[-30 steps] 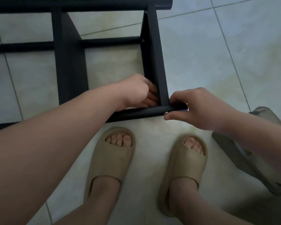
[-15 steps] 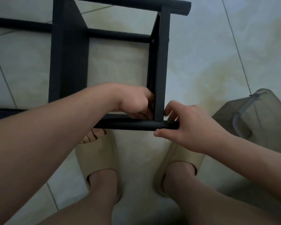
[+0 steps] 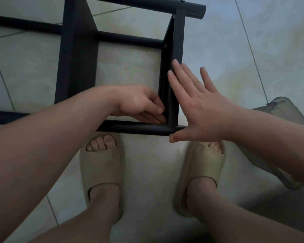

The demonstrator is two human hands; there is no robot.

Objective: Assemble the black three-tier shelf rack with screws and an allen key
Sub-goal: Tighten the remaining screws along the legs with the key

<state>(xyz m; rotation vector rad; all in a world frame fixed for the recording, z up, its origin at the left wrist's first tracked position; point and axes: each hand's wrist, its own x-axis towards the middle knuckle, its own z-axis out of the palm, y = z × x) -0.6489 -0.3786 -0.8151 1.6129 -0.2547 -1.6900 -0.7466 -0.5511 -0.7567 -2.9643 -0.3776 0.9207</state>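
The black shelf rack (image 3: pixel 77 64) lies on its side on the tiled floor, its tubes and flat side bars forming a square frame. My left hand (image 3: pixel 140 102) reaches inside the frame, fingers curled into the corner where the upright side bar (image 3: pixel 176 50) meets the near tube (image 3: pixel 133 128). What those fingers pinch is hidden. My right hand (image 3: pixel 198 104) is flat, fingers straight against the outer face of that side bar, thumb under the near tube's end. A small screw head (image 3: pixel 165 46) shows higher up on the side bar.
My two feet in beige slides (image 3: pixel 102 165) stand just below the near tube. A translucent grey plastic bag (image 3: pixel 277 116) lies on the floor at the right. Pale floor tiles (image 3: pixel 244 50) surround the rack.
My right hand let go of the near tube's end and spread flat against the side bar. The view shifted so the rack sits lower and more of it shows. My left hand stayed in the corner.
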